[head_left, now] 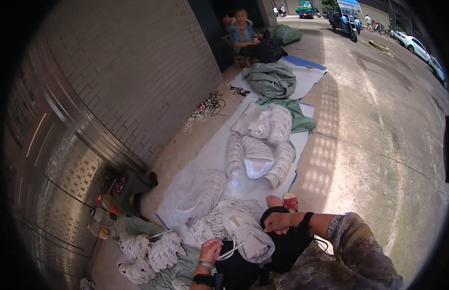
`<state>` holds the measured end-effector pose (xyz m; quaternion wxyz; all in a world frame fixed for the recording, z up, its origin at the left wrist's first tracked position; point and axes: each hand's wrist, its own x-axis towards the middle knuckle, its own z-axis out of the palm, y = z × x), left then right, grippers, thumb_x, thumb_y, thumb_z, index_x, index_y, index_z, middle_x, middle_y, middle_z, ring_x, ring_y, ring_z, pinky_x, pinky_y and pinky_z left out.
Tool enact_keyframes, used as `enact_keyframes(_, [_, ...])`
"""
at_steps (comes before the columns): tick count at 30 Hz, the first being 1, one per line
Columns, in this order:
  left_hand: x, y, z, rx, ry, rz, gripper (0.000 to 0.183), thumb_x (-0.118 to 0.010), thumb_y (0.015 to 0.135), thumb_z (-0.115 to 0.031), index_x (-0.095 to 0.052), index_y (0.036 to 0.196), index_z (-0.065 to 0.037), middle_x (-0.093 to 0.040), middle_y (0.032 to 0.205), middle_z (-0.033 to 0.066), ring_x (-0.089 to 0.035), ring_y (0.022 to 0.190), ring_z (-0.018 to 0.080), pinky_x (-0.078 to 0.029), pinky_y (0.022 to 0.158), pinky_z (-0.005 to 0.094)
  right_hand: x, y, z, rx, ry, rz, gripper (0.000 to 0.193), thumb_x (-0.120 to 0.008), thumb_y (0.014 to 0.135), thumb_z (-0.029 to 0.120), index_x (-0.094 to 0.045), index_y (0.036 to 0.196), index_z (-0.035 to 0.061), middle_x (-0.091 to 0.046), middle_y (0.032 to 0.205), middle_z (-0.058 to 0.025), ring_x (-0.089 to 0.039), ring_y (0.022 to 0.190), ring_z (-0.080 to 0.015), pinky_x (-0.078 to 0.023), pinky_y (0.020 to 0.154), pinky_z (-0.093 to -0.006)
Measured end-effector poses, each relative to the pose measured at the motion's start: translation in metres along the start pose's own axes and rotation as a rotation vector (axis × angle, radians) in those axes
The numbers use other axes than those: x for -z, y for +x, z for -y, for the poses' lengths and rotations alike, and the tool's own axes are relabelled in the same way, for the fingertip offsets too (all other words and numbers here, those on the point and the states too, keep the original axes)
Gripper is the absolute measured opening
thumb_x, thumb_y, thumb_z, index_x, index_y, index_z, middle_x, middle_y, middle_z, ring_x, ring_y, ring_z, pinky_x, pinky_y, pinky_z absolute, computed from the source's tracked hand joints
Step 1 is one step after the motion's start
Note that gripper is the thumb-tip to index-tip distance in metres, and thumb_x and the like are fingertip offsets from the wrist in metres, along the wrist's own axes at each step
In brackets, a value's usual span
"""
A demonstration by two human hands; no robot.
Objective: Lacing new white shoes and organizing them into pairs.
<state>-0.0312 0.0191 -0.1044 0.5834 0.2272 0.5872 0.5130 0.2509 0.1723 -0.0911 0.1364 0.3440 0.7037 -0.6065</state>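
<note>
My left hand [211,251] is closed in a pinch on a white shoelace [233,251], which runs right toward a stack of nested white shoe uppers [253,240] on my dark-clothed lap. Just beyond the stack's right side, my right hand [277,222] is curled into a fist; whatever it may hold is hidden. A loose heap of white laces [216,220] lies beyond my left hand. To the left, bundled white uppers [165,250] rest on green cloth.
A pale ground sheet [210,154] carries clear-bagged stacks of uppers [263,123] and a green sack [270,79] farther off. Bottles [102,216] stand by the metal door [65,179]. Another person [247,39] sits by the far doorway. A three-wheeler [348,21] is on the road.
</note>
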Motion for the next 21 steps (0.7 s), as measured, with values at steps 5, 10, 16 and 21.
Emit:
enact_keyframes(5, [0.0018, 0.0007, -0.0003, 0.031, 0.028, 0.013, 0.009, -0.060, 0.082, -0.011, -0.060, 0.078, -0.002, -0.049, 0.052, -0.0005, -0.034, 0.035, 0.0036, -0.022, 0.031, 0.0181, 0.0002, 0.0001, -0.0010, -0.010, 0.020, 0.006, 0.027, -0.051, 0.086, 0.030, -0.051, 0.071, 0.0084, -0.055, 0.052, -0.0014, -0.053, 0.041, -0.0125, -0.041, 0.036, -0.0254])
enact_keyframes(10, [0.0005, -0.0016, -0.0009, 0.026, 0.034, 0.014, 0.009, -0.059, 0.082, -0.011, -0.060, 0.078, -0.003, -0.049, 0.053, -0.0007, -0.034, 0.035, 0.0034, -0.022, 0.031, 0.0180, -0.0005, 0.0018, -0.0005, -0.028, -0.018, -0.004, 0.026, -0.051, 0.086, 0.032, -0.052, 0.072, 0.0095, -0.056, 0.053, -0.0015, -0.053, 0.040, -0.0126, -0.041, 0.036, -0.0259])
enact_keyframes(16, [-0.0031, -0.0036, -0.0027, 0.030, 0.024, 0.023, 0.010, -0.059, 0.082, -0.011, -0.060, 0.077, -0.003, -0.048, 0.052, -0.0012, -0.033, 0.035, 0.0030, -0.021, 0.031, 0.0174, -0.0003, -0.0010, -0.0004, -0.011, -0.013, -0.006, 0.027, -0.051, 0.086, 0.031, -0.052, 0.072, 0.0088, -0.056, 0.053, -0.0016, -0.053, 0.040, -0.0124, -0.041, 0.036, -0.0260])
enact_keyframes(21, [-0.0006, -0.0043, 0.0004, 0.009, 0.028, 0.031, 0.010, -0.060, 0.082, -0.012, -0.060, 0.078, -0.003, -0.049, 0.053, -0.0008, -0.034, 0.035, 0.0030, -0.022, 0.031, 0.0175, -0.0011, 0.0000, -0.0032, 0.000, -0.008, -0.017, 0.027, -0.052, 0.086, 0.032, -0.053, 0.072, 0.0080, -0.056, 0.053, -0.0018, -0.053, 0.040, -0.0129, -0.041, 0.035, -0.0262])
